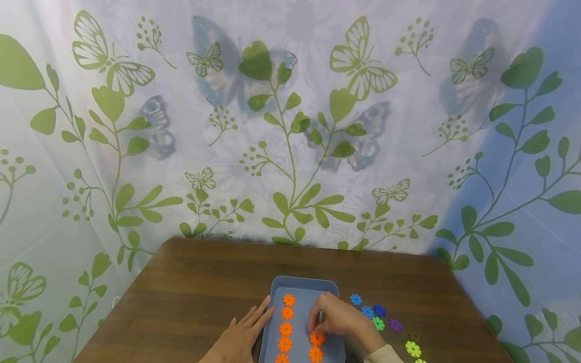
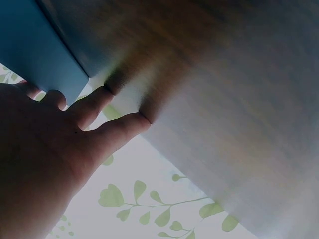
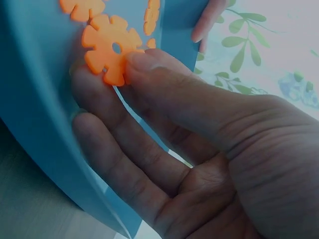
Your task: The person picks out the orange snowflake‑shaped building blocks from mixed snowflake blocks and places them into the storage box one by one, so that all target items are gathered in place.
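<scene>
A blue-grey tray holds orange notched discs with a centre hole. Several of them, such as the top orange disc, form a column on the tray's left side. My right hand reaches over the tray's right side. In the right wrist view its thumb and fingers pinch an orange notched disc, just above another orange disc in a second column. My left hand lies with fingers extended, some at the tray's left wall and others on the table, as the left wrist view shows.
Loose notched discs lie on the brown wooden table right of the tray: blue discs, a green disc, a purple disc, a brown disc and yellow-green discs. A leaf-and-butterfly curtain hangs behind the table.
</scene>
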The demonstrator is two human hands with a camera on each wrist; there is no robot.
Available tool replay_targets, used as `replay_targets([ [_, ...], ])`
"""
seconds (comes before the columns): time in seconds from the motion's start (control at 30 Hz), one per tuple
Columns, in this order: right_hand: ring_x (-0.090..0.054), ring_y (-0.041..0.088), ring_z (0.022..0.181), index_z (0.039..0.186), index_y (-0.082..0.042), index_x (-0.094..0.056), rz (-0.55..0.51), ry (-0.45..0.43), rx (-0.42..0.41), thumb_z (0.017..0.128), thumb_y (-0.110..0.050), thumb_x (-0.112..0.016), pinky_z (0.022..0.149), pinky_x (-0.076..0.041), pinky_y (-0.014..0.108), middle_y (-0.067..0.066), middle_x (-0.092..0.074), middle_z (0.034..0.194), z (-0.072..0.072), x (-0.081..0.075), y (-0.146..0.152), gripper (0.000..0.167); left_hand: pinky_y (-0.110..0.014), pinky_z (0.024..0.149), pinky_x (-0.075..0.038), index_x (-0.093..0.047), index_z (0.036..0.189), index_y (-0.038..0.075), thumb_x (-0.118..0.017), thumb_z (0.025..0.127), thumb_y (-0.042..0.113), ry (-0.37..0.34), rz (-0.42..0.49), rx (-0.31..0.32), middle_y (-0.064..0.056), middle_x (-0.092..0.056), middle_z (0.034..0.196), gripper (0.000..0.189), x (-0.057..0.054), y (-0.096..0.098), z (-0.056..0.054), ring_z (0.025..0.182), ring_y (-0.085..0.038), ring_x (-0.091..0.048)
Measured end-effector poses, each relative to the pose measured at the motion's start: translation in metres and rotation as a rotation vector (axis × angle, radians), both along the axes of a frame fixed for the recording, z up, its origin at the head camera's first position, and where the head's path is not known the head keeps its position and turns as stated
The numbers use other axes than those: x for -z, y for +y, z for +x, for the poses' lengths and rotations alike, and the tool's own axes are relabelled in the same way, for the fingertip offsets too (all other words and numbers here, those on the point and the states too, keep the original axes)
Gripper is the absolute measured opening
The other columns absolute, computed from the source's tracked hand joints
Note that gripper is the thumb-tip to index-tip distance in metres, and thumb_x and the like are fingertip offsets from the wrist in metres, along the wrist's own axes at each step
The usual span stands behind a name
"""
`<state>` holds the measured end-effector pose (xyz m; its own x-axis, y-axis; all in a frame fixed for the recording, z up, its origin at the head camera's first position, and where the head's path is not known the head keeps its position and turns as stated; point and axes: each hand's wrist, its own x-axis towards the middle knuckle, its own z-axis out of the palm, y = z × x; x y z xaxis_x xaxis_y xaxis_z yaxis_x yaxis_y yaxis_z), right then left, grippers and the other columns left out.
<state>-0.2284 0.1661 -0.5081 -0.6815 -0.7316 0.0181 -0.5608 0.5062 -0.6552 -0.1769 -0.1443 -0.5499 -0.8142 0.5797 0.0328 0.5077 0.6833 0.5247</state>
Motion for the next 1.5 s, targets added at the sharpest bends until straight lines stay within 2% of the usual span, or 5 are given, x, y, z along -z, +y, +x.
replay_targets([
  [0.27,-0.059,-0.004,0.057,0.076,-0.01,-0.083,0.015,-0.027,0.027,0.078,0.008,-0.092,0.055,-0.053,0.018,-0.012,-0.074,0.071,0.0024,0.0021,-0.0005,0.021,-0.089,0.094,-0.039,-0.033,0.17,0.012,-0.089,0.075,0.069,0.012,0.002,-0.009,-0.008,-0.022,0.18,0.123,-0.0013,0.0009,0.0013,0.149,-0.055,-0.043],
  [0.57,-0.061,-0.004,0.058,0.075,-0.004,-0.081,-0.024,-0.093,0.012,0.078,0.014,-0.089,0.056,-0.054,0.018,-0.005,-0.075,0.069,0.0016,0.0043,0.0007,0.02,-0.088,0.094,-0.04,-0.033,0.17,0.012,-0.089,0.076,0.067,0.015,-0.003,-0.008,-0.008,-0.021,0.18,0.123,-0.001,0.0009,0.001,0.15,-0.054,-0.043],
  [0.93,-0.058,-0.008,0.057,0.075,-0.005,-0.081,0.004,-0.072,0.003,0.076,0.013,-0.09,0.056,-0.053,0.017,-0.007,-0.074,0.068,-0.0006,0.0084,0.0015,0.02,-0.088,0.094,-0.04,-0.033,0.171,0.013,-0.089,0.077,0.066,-0.001,-0.004,-0.007,-0.008,-0.021,0.18,0.121,-0.0001,0.001,-0.0002,0.15,-0.054,-0.042],
  [1.27,-0.06,-0.004,0.057,0.076,-0.006,-0.081,-0.009,-0.134,0.026,0.075,0.017,-0.087,0.055,-0.054,0.019,-0.007,-0.073,0.068,0.0007,0.0086,0.0026,0.023,-0.089,0.094,-0.039,-0.031,0.171,0.012,-0.089,0.079,0.066,0.007,0.01,0.004,-0.01,-0.019,0.181,0.121,-0.0016,-0.0007,0.0012,0.15,-0.056,-0.042],
  [1.5,-0.06,-0.004,0.057,0.076,-0.005,-0.08,-0.012,-0.119,0.018,0.075,0.017,-0.087,0.056,-0.054,0.019,-0.006,-0.072,0.067,0.0018,0.0088,0.0026,0.023,-0.089,0.093,-0.04,-0.032,0.171,0.012,-0.086,0.08,0.068,0.015,0.014,0.006,-0.01,-0.019,0.18,0.12,-0.0024,-0.0004,0.0021,0.15,-0.056,-0.042],
])
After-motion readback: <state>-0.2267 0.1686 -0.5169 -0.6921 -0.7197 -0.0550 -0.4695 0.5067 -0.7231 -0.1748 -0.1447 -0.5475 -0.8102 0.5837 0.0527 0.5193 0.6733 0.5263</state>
